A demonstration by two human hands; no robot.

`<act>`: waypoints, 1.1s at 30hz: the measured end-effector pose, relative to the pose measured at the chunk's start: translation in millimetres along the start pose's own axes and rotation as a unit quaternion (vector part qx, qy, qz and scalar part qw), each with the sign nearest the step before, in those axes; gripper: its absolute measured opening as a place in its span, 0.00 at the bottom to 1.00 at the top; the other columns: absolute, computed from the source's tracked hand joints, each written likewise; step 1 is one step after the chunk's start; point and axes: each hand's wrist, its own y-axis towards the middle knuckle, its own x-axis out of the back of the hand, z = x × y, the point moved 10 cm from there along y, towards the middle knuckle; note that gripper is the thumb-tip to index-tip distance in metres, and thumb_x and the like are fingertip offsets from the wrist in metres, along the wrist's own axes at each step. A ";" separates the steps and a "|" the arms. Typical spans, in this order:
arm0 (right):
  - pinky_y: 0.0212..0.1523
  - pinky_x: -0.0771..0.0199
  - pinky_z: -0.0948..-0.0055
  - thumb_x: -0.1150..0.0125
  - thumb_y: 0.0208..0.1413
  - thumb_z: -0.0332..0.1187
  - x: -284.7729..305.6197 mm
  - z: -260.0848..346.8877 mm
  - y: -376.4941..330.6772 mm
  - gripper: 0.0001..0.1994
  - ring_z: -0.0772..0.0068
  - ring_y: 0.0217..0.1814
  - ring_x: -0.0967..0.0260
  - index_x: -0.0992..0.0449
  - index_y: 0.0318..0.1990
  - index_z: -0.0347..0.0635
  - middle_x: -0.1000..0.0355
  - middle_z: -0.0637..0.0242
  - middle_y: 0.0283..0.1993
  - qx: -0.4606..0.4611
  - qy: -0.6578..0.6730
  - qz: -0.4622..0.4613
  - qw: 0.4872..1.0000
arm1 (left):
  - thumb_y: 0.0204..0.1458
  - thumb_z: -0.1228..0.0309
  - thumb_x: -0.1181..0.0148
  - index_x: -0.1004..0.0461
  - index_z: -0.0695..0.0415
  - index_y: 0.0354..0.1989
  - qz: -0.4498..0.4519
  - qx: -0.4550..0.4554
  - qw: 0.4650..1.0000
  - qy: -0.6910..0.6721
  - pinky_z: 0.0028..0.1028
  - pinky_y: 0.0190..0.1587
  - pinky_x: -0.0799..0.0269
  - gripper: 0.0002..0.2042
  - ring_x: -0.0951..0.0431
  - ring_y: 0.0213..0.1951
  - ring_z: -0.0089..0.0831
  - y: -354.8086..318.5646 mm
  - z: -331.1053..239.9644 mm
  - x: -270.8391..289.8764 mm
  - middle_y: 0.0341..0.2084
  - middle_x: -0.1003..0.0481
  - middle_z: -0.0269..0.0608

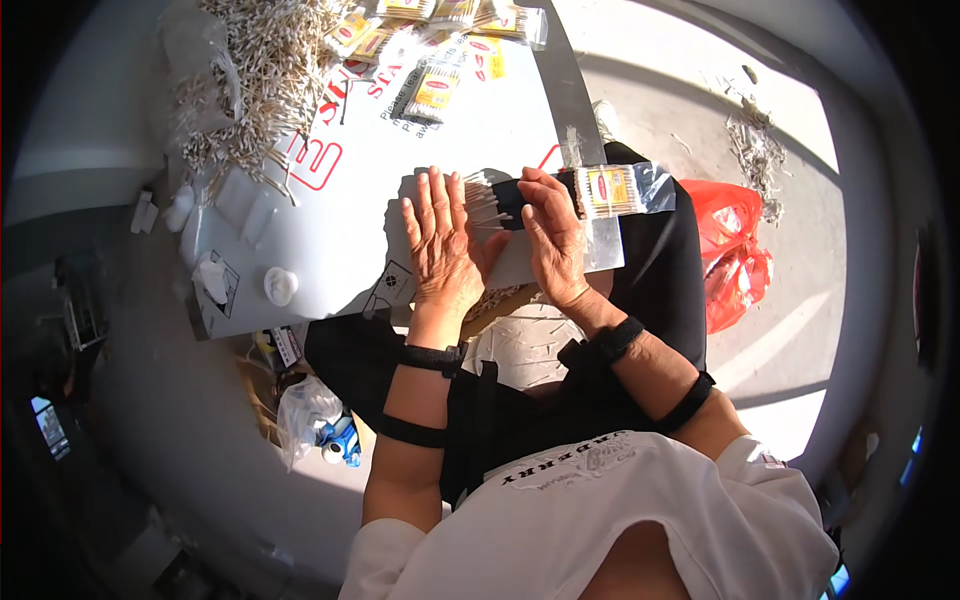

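White shirt point(500, 530) nearest, left hand point(442, 240) extends flat beside cotton swabs point(480, 203); right hand point(556, 235) curls, its grip unclear.

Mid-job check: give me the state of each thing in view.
Left hand: open, palm down
Right hand: partly curled; grip unclear
Fanned swabs: spread between the hands
Near pack: filled, overhanging the table
Far packs: filled, scattered
Swab pile: loose, heaped
Red bag: crumpled
Cup: contents unclear

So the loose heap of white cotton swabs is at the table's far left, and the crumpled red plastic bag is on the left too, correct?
Not quite: the head view shows the crumpled red plastic bag on the right.
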 end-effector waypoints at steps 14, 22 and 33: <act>0.68 0.51 0.62 0.55 0.65 0.34 -13.8 1.4 -8.4 0.18 0.54 0.71 0.52 0.36 0.58 0.33 0.48 0.50 0.67 0.016 -0.001 -0.015 1.000 | 0.60 0.65 0.52 0.55 0.60 0.68 -0.154 0.058 0.936 -0.312 0.43 0.69 0.62 0.30 0.59 0.70 0.48 -16.0 21.8 12.0 0.68 0.59 0.54; 0.66 0.48 0.66 0.55 0.65 0.33 -30.9 -5.8 17.4 0.18 0.56 0.69 0.48 0.37 0.58 0.33 0.45 0.50 0.66 0.017 0.007 -0.013 1.000 | 0.64 0.57 0.58 0.46 0.63 0.65 -0.231 0.085 0.832 -0.498 0.35 0.65 0.49 0.27 0.41 0.63 0.38 1.3 37.2 5.1 0.62 0.40 0.52; 0.62 0.39 0.57 0.29 0.30 0.26 -24.8 26.6 -8.8 0.37 0.47 0.63 0.45 0.35 0.55 0.38 0.43 0.53 0.60 0.119 -0.287 0.183 0.933 | 0.62 0.65 0.54 0.41 0.63 0.62 -0.192 0.084 0.813 -0.543 0.37 0.66 0.51 0.22 0.43 0.65 0.38 -12.8 57.7 13.0 0.62 0.40 0.48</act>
